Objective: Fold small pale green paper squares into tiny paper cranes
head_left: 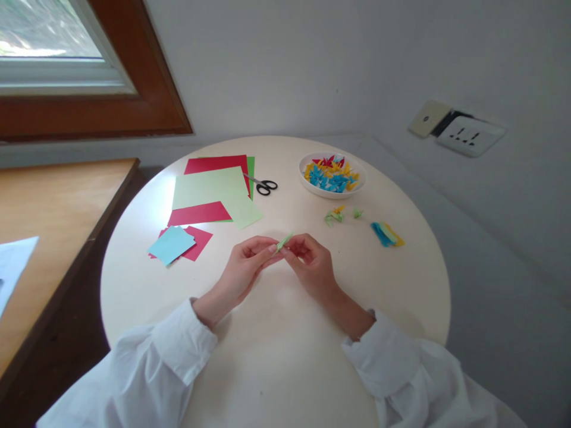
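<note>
Between my two hands is a small folded piece of light green paper, raised a little over the white round table. My left hand pinches it from the left with thumb and fingers. From the right, my right hand pinches the same piece, its fingers curled. Beyond the right hand lie several small green folded paper pieces with a bit of yellow, and one more green piece. The exact shape of the held paper is partly hidden by my fingertips.
A white bowl holds many blue, yellow and red folded papers. Scissors lie by large light green and red sheets. Small blue squares rest on red ones at left; flat blue-and-yellow folded strips lie at right.
</note>
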`<control>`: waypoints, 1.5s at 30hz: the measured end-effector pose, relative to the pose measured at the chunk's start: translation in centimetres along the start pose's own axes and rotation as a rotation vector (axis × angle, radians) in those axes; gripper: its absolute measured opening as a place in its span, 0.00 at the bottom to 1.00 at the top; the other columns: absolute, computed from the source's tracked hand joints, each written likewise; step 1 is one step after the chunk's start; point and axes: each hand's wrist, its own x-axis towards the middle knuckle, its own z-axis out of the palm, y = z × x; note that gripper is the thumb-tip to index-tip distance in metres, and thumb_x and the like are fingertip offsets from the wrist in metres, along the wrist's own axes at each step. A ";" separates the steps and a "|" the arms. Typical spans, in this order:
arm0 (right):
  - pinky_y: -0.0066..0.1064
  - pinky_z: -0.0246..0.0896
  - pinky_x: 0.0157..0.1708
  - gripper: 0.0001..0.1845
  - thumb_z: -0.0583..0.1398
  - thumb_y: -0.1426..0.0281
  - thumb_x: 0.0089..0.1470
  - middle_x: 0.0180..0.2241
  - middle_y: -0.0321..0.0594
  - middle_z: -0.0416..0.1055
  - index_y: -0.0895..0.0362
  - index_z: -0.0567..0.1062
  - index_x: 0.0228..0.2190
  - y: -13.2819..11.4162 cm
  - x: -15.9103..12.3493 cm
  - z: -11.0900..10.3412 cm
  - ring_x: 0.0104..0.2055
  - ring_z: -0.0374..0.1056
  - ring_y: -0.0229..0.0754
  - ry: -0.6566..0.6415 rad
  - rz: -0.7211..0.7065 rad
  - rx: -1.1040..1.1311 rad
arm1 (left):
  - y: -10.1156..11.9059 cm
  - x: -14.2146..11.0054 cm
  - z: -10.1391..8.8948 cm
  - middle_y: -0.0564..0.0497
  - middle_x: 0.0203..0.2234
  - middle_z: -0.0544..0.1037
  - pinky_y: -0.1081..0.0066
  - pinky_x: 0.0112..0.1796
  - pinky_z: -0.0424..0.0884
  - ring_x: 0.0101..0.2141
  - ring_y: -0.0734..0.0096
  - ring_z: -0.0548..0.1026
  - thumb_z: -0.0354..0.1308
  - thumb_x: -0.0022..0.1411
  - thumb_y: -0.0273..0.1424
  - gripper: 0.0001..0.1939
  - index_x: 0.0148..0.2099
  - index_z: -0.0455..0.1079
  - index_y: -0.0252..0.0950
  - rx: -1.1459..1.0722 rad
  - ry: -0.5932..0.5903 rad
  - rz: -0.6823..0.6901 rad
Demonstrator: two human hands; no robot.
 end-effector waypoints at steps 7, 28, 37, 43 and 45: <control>0.27 0.60 0.28 0.01 0.60 0.72 0.46 0.25 0.34 0.68 0.55 0.70 0.25 0.2 0.0 -0.1 0.27 0.64 0.35 0.014 -0.053 -0.075 | 0.0 0.0 -0.1 0.50 0.28 0.79 0.65 0.47 0.69 0.35 0.71 0.76 0.63 0.51 0.30 0.04 0.30 0.75 0.33 0.020 0.006 -0.023; 0.29 0.61 0.30 0.02 0.60 0.72 0.48 0.27 0.35 0.69 0.55 0.71 0.25 0.2 0.1 -0.1 0.31 0.65 0.36 0.010 -0.121 -0.083 | 0.0 0.1 0.0 0.52 0.25 0.78 0.74 0.39 0.67 0.32 0.75 0.74 0.66 0.47 0.32 0.07 0.28 0.74 0.34 0.025 0.047 -0.053; 0.29 0.62 0.30 0.03 0.61 0.70 0.48 0.29 0.36 0.71 0.54 0.73 0.29 0.1 0.0 0.1 0.33 0.67 0.38 0.038 -0.029 -0.049 | -0.6 0.0 -0.2 0.49 0.30 0.80 0.72 0.36 0.66 0.31 0.71 0.74 0.66 0.47 0.33 0.08 0.31 0.77 0.35 0.268 0.161 0.114; 0.29 0.61 0.30 0.03 0.61 0.69 0.48 0.28 0.37 0.71 0.54 0.74 0.28 0.2 0.0 0.1 0.32 0.67 0.37 0.047 -0.022 -0.088 | -0.6 0.0 0.1 0.48 0.33 0.80 0.69 0.39 0.69 0.35 0.66 0.76 0.65 0.49 0.33 0.07 0.31 0.76 0.36 0.324 0.171 0.180; 0.29 0.61 0.30 0.03 0.61 0.69 0.48 0.28 0.36 0.71 0.55 0.74 0.27 0.2 0.0 0.1 0.31 0.66 0.37 0.047 -0.007 -0.084 | -0.5 0.0 0.2 0.48 0.33 0.81 0.69 0.38 0.69 0.36 0.66 0.76 0.65 0.49 0.33 0.06 0.31 0.76 0.36 0.345 0.176 0.201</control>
